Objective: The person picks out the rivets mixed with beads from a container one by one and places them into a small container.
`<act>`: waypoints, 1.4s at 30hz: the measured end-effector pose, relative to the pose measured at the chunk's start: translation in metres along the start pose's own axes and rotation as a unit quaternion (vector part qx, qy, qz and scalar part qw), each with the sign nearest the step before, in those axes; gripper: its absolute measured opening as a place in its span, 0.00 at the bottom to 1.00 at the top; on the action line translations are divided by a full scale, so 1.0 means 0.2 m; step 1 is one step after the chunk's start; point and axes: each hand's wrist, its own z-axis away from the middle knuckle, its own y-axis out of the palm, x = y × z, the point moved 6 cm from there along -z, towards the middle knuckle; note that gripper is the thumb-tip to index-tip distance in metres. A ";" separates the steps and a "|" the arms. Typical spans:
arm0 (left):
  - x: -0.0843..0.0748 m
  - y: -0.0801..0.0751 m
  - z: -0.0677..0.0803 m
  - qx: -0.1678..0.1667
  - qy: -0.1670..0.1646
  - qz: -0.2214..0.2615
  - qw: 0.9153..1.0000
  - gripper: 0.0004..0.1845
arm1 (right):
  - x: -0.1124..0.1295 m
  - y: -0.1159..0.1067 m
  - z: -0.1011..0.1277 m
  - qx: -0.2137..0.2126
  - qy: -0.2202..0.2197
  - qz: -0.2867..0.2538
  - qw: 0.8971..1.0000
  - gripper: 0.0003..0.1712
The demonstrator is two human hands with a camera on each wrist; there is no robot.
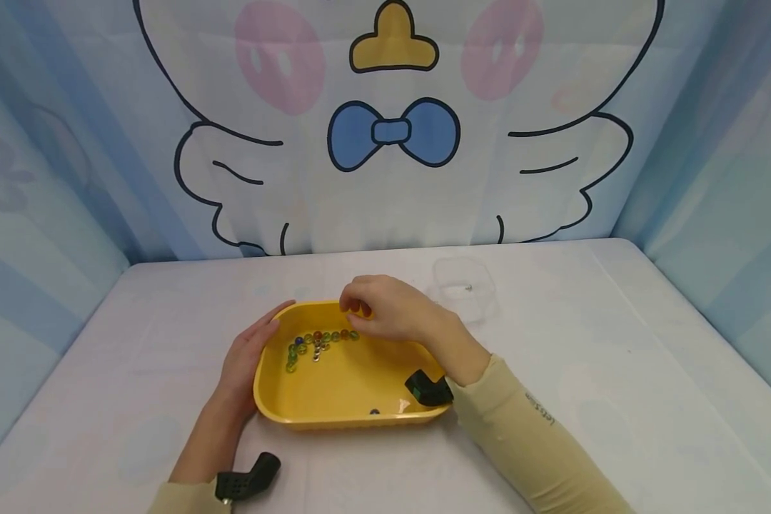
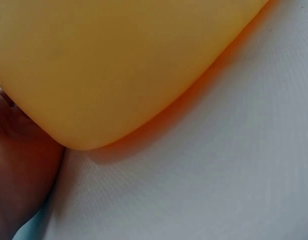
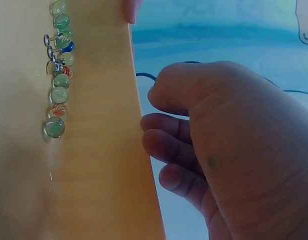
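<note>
A yellow tray (image 1: 340, 385) stands tilted on the table, its far side lower. Along its far wall lie several glass marbles (image 1: 326, 337), mostly greenish, with a few orange and blue ones. Small silver metal pieces (image 1: 317, 351) sit among them. My left hand (image 1: 240, 364) grips the left end of the tray, thumb near the rim and fingers along the outside. Over the far rim hovers my right hand (image 1: 392, 307), fingers loosely bent. In the right wrist view no object shows between the fingers (image 3: 166, 142); some of their inner side is hidden.
Behind the right hand stands a clear plastic box (image 1: 465, 289) with a tiny silver piece (image 1: 468, 288) in it. A lone dark blue marble (image 1: 375, 412) shows at the tray's near wall. The table (image 1: 617, 385) has a white cloth; a printed curtain (image 1: 540, 207) hangs behind.
</note>
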 end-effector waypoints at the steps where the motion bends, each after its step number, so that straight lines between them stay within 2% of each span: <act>1: 0.00 0.00 0.00 0.000 -0.001 0.001 1.000 0.26 | 0.00 0.00 0.00 0.004 0.001 -0.002 1.000 0.08; 6: 0.00 0.01 0.00 0.004 -0.002 0.007 1.000 0.26 | 0.01 0.03 0.01 0.026 0.008 0.002 1.000 0.08; 26: 0.00 0.02 0.00 0.006 -0.003 0.003 1.000 0.27 | 0.05 0.12 -0.01 0.087 -0.023 0.031 0.995 0.08; 35: 0.00 0.00 0.00 0.002 0.001 0.003 1.000 0.27 | 0.05 0.18 -0.04 0.121 -0.024 0.009 0.992 0.08; 42: 0.01 0.00 0.00 0.004 0.000 0.008 1.000 0.27 | 0.06 0.21 -0.05 0.127 -0.026 -0.004 0.992 0.09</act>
